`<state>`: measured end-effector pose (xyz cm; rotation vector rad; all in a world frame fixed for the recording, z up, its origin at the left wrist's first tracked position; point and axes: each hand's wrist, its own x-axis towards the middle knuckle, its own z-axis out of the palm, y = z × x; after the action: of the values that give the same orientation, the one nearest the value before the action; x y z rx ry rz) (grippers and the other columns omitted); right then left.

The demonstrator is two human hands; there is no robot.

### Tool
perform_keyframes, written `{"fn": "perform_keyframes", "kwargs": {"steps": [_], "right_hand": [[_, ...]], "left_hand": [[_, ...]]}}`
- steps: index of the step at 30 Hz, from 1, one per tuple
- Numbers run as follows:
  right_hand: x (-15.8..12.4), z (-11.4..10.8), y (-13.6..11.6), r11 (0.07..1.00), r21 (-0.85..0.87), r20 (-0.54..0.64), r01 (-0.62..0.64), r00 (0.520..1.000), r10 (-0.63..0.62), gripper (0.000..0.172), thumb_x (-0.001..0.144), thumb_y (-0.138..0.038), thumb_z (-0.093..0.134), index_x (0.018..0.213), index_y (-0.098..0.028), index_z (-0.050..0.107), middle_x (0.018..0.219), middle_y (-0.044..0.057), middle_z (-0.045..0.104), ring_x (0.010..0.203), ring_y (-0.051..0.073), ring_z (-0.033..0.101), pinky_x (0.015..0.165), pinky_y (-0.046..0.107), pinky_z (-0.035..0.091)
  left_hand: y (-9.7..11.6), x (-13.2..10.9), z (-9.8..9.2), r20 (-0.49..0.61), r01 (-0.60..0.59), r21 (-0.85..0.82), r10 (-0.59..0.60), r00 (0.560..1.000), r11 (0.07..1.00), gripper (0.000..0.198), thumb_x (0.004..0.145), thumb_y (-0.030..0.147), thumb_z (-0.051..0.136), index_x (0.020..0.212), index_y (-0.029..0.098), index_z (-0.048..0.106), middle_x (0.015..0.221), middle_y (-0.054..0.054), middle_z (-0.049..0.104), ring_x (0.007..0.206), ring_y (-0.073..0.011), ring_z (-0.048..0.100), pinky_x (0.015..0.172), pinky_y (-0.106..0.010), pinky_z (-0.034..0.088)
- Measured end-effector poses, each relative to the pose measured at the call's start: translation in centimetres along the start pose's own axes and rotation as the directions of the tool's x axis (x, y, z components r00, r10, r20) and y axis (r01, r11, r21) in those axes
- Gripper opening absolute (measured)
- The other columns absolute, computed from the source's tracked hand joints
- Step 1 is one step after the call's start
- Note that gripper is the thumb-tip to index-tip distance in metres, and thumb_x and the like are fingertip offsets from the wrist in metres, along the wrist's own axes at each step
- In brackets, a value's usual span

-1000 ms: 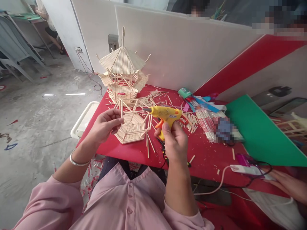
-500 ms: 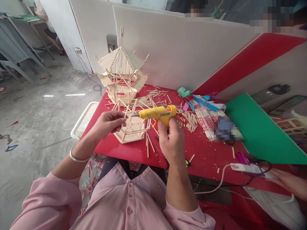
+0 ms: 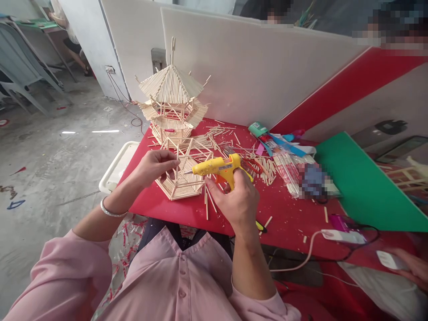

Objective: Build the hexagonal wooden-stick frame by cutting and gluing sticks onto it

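My right hand is closed around the grip of a yellow hot glue gun, its nozzle pointing left. Just left of the nozzle, my left hand pinches a thin wooden stick that stands at the near-left side of a six-sided stick base. The fingertips partly cover this stick. Sticks form an open frame above the base. Behind it rises a pagoda model of pale sticks with tiered, sloping roofs.
Loose sticks lie on the red table. Bagged sticks, a green-capped container and a green board are at right. A power strip sits near another person's hand, which touches a white object.
The glue gun has tipped, its nozzle now lower and closer to the stick base. My left hand has shifted slightly. At lower right, the other person's hand has moved away from the power strip.
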<state>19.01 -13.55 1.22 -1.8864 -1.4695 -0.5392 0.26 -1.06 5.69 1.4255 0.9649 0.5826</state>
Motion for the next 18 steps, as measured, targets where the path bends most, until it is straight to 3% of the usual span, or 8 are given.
{"fn": "perform_keyframes", "kwargs": {"steps": [8,18], "right_hand": [[-0.52,0.51,-0.2,1.0,0.011,0.049,-0.005,0.999,0.005,0.044,0.081,-0.056,0.064,0.101,-0.017,0.057,0.076,0.005,0.063,0.07,0.022,0.062,0.054,0.032,0.044],[-0.65,0.91,-0.25,0.998,0.035,0.065,-0.043,0.997,0.041,0.04,0.081,-0.054,0.064,0.096,-0.018,0.056,0.078,0.006,0.064,0.071,0.022,0.063,0.058,0.033,0.046]], "left_hand": [[0.03,-0.2,-0.2,0.017,0.004,0.031,-0.004,1.0,1.0,0.008,0.075,0.017,0.065,0.071,0.014,0.06,0.051,0.004,0.059,0.037,-0.0052,0.049,0.032,-0.017,0.033],[0.34,0.03,-0.33,0.018,0.037,0.136,-0.04,0.999,0.99,0.011,0.073,0.024,0.066,0.074,0.016,0.059,0.043,0.005,0.052,0.035,-0.0061,0.044,0.034,-0.017,0.029]]}}
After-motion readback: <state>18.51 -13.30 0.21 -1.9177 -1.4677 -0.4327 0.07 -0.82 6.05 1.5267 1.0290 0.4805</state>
